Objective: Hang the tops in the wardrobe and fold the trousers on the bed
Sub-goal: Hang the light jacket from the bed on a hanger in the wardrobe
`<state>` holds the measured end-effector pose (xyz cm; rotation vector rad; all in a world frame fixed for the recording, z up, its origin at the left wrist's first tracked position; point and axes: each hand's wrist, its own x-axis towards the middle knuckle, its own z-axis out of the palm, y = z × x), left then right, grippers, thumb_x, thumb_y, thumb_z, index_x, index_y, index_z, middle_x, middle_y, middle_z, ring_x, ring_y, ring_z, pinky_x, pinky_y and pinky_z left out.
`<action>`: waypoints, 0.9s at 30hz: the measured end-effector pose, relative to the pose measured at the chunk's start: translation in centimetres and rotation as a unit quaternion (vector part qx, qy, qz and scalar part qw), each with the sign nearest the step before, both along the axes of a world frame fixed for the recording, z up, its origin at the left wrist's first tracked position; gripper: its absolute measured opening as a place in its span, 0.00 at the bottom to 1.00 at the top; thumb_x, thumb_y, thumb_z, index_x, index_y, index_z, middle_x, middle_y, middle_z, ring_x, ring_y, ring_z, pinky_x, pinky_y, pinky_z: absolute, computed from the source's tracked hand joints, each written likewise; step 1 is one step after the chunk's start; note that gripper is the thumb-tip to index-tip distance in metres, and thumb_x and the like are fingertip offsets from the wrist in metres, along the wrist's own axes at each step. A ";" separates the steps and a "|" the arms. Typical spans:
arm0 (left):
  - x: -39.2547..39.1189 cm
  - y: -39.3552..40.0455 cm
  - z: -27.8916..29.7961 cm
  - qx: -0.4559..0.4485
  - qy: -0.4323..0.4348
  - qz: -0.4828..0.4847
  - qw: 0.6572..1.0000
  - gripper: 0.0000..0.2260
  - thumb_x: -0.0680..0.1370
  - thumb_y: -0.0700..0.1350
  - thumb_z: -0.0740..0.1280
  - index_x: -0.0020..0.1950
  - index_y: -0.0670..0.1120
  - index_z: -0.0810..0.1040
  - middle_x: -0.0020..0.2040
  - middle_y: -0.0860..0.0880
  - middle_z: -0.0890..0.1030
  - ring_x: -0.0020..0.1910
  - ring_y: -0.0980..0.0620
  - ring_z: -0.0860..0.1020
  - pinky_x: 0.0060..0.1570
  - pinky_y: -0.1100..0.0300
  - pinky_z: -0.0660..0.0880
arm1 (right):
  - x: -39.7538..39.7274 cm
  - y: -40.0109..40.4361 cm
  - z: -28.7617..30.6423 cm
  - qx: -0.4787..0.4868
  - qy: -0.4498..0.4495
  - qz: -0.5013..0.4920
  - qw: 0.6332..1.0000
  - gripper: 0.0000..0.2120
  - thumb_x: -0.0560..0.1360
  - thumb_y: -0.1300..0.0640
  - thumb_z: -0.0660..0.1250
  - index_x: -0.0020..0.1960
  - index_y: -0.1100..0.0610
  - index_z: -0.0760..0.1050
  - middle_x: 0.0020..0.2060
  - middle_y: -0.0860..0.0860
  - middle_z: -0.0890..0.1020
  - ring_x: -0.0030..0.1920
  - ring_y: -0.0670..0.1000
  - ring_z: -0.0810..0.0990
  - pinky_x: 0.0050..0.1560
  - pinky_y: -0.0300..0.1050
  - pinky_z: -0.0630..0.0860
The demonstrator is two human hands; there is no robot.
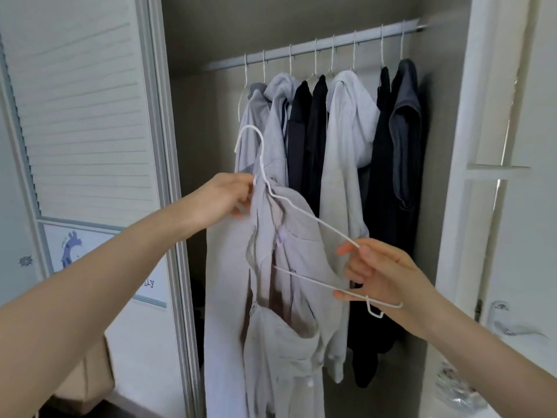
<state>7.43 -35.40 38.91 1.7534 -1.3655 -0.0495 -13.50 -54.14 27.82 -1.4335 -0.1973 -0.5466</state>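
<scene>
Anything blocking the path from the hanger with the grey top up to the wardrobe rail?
Nothing visible blocks it. The white hanger, gripped by the left hand and right hand, carries the light grey top in front of the hung clothes. The rail shows a bare stretch at its left end, above the hook.

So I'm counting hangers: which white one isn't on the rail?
The white wire hanger gripped by both hands, half inside the light grey top.

A wardrobe rail (316,45) carries white hangers (315,60) with grey and dark tops (349,122).
</scene>
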 end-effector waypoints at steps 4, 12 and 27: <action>0.4 0.5 0.4 0.010 -0.231 0.019 0.973 0.07 0.82 0.41 0.62 0.50 0.40 0.78 0.39 0.43 0.74 0.42 0.53 0.68 0.49 0.54 0.66 | -0.5 -0.4 0.2 0.005 -0.025 0.030 0.999 0.14 0.76 0.56 0.65 0.54 0.64 0.80 0.33 0.51 0.66 0.37 0.50 0.69 0.50 0.63 0.75; 1.0 -1.4 -0.5 -0.129 -0.097 0.028 0.986 0.11 0.81 0.39 0.63 0.44 0.33 0.77 0.36 0.34 0.70 0.37 0.50 0.67 0.40 0.58 0.65 | 0.1 0.3 1.2 -0.313 -0.012 -0.471 0.824 0.04 0.75 0.53 0.69 0.49 0.50 0.75 0.47 0.48 0.77 0.51 0.51 0.76 0.54 0.46 0.74; 1.6 -4.6 -1.2 -0.198 -0.086 0.101 0.971 0.12 0.81 0.42 0.61 0.42 0.35 0.75 0.34 0.46 0.70 0.34 0.53 0.64 0.37 0.58 0.63 | 7.4 5.5 -3.7 -0.336 0.226 -0.116 0.907 0.23 0.76 0.46 0.66 0.68 0.52 0.67 0.56 0.43 0.77 0.49 0.33 0.76 0.52 0.28 0.72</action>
